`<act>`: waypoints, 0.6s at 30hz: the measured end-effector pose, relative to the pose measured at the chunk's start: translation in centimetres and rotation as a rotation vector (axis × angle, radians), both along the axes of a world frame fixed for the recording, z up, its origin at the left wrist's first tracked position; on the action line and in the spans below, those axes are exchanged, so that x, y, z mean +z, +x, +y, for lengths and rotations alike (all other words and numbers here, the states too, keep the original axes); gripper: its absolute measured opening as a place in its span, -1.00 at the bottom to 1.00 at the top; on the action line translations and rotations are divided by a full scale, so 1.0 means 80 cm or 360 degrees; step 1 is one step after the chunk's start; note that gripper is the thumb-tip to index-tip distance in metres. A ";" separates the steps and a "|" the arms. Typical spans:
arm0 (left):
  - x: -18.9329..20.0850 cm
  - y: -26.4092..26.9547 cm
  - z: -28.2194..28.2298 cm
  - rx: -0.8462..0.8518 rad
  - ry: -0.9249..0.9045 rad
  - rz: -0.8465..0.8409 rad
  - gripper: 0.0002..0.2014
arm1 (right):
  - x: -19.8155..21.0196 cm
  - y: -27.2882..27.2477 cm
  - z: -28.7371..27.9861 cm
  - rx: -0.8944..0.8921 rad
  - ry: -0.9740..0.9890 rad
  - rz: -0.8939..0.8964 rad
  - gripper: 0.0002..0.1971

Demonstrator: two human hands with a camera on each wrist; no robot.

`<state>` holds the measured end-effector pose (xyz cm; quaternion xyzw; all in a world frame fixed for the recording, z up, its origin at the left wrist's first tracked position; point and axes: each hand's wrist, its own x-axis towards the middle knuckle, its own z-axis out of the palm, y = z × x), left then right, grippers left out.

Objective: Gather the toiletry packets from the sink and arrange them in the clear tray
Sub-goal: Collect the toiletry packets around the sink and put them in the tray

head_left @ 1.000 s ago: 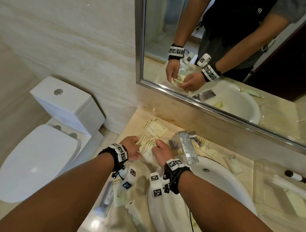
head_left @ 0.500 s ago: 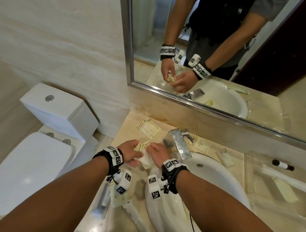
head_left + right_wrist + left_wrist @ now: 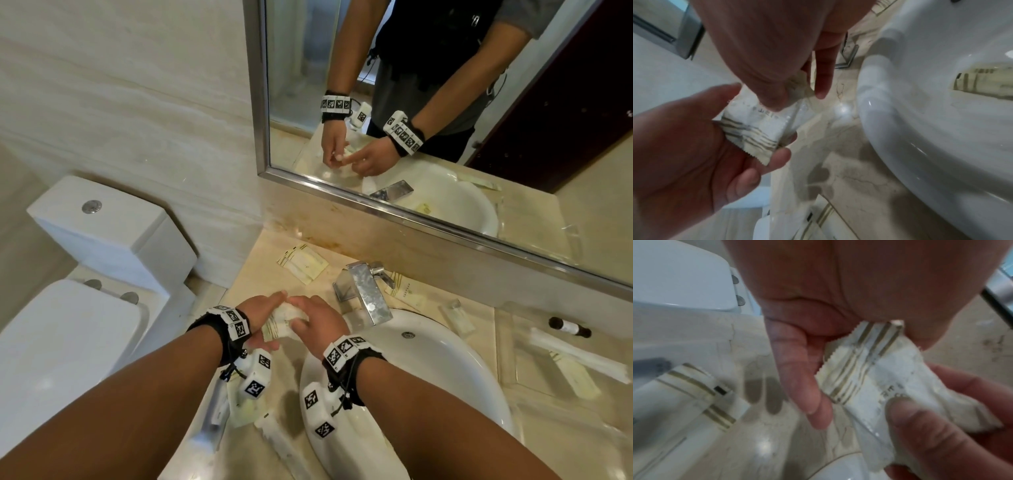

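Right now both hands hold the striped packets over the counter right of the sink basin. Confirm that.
Wrong side. In the head view the left hand and right hand hold the striped packets over the counter left of the sink basin. Both hands do hold them.

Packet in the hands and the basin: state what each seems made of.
Packet: apparently thin matte paper or plastic film; it crumples, with serrated sealed edges and printed olive stripes. Basin: likely glazed white ceramic, smooth and glossy with sharp highlights.
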<state>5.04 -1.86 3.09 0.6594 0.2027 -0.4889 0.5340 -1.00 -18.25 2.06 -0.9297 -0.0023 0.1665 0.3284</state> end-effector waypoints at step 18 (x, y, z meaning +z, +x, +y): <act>0.021 -0.016 -0.006 -0.0076 0.0299 -0.0175 -0.73 | 0.014 -0.017 0.001 0.0008 0.0107 0.0042 -0.39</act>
